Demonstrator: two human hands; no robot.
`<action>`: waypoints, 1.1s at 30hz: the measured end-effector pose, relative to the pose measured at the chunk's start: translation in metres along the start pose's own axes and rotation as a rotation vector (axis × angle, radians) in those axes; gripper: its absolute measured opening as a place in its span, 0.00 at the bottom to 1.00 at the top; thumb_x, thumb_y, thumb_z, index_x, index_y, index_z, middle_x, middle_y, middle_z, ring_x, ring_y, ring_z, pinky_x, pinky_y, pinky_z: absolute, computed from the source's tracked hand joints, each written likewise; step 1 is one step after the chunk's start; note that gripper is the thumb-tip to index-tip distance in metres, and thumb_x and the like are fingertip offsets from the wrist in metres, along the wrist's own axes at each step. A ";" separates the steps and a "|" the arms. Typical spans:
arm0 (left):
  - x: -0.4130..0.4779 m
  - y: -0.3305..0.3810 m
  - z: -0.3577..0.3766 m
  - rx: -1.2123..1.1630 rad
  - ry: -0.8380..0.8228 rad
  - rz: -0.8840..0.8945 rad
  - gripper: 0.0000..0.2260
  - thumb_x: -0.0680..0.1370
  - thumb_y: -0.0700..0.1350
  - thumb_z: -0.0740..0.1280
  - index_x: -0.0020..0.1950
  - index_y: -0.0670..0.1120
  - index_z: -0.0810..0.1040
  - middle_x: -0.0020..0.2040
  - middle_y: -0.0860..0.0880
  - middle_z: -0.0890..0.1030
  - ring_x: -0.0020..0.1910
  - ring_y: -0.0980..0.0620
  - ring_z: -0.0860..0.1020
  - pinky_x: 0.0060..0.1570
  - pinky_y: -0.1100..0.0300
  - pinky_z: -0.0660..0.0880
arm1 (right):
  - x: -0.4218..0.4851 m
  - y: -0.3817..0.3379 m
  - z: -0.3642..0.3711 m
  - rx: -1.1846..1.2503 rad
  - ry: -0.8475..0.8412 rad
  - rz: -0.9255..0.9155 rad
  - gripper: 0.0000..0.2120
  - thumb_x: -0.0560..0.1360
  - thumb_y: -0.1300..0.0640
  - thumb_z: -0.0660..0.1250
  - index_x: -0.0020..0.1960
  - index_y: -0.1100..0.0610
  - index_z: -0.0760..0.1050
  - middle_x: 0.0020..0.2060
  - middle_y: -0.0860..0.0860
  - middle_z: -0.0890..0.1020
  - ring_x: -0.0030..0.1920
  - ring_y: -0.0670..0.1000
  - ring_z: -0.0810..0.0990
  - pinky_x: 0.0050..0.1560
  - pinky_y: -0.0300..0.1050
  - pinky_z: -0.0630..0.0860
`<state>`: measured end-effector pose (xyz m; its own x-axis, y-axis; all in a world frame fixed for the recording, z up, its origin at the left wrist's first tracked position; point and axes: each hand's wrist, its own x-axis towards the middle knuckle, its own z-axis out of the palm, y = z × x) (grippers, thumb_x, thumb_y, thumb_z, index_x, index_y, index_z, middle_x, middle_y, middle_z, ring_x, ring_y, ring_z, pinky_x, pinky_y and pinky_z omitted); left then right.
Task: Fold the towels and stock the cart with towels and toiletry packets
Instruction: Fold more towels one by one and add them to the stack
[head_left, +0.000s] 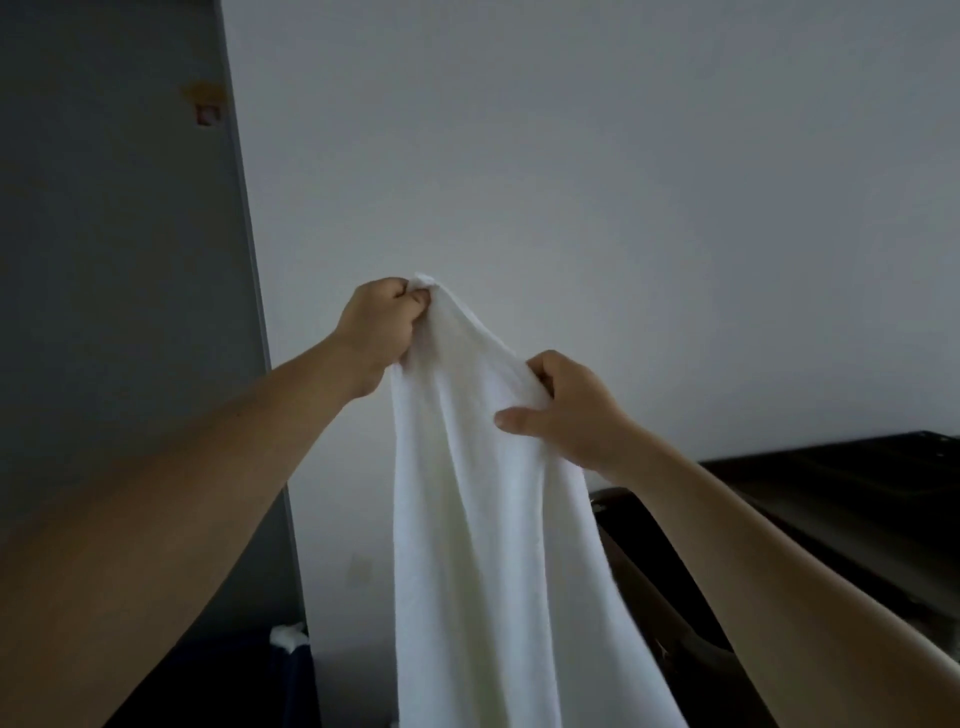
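Observation:
A white towel (483, 519) hangs in the air in front of me, falling past the bottom of the frame. My left hand (382, 325) pinches its top corner, held highest at the centre. My right hand (566, 410) grips the upper edge lower and to the right, thumb on the near side of the cloth. The cart and the toiletry packets are out of view.
A pale wall (571, 156) fills the background, with a grey door or panel (119, 260) on the left. A dark piece of furniture (831, 499) stands low on the right. A bit of white cloth (288, 635) shows at the lower left.

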<state>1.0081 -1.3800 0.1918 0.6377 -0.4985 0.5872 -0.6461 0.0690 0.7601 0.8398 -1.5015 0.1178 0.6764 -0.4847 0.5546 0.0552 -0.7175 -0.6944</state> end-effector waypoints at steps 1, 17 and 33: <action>-0.002 -0.002 0.001 0.007 -0.010 0.008 0.17 0.83 0.46 0.61 0.51 0.30 0.75 0.41 0.44 0.70 0.40 0.48 0.68 0.41 0.53 0.64 | -0.002 0.003 -0.002 0.078 0.053 -0.011 0.16 0.67 0.54 0.79 0.47 0.48 0.73 0.44 0.46 0.81 0.43 0.47 0.80 0.40 0.42 0.78; -0.041 -0.006 0.035 0.220 -0.306 0.203 0.15 0.83 0.48 0.60 0.46 0.37 0.74 0.37 0.47 0.74 0.35 0.53 0.70 0.36 0.58 0.69 | -0.033 0.042 0.014 0.292 0.265 -0.006 0.12 0.72 0.54 0.75 0.46 0.38 0.75 0.39 0.38 0.80 0.32 0.42 0.79 0.33 0.35 0.77; -0.029 -0.006 0.026 0.325 -0.115 0.249 0.14 0.83 0.44 0.60 0.46 0.36 0.76 0.38 0.45 0.76 0.36 0.49 0.71 0.37 0.56 0.67 | -0.100 0.077 0.043 0.024 0.202 -0.144 0.09 0.75 0.43 0.63 0.36 0.35 0.76 0.38 0.36 0.79 0.37 0.41 0.78 0.37 0.28 0.69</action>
<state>0.9825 -1.3886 0.1627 0.4066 -0.5956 0.6928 -0.8846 -0.0672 0.4614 0.8083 -1.4866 -0.0105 0.4999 -0.4702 0.7273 0.1593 -0.7755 -0.6109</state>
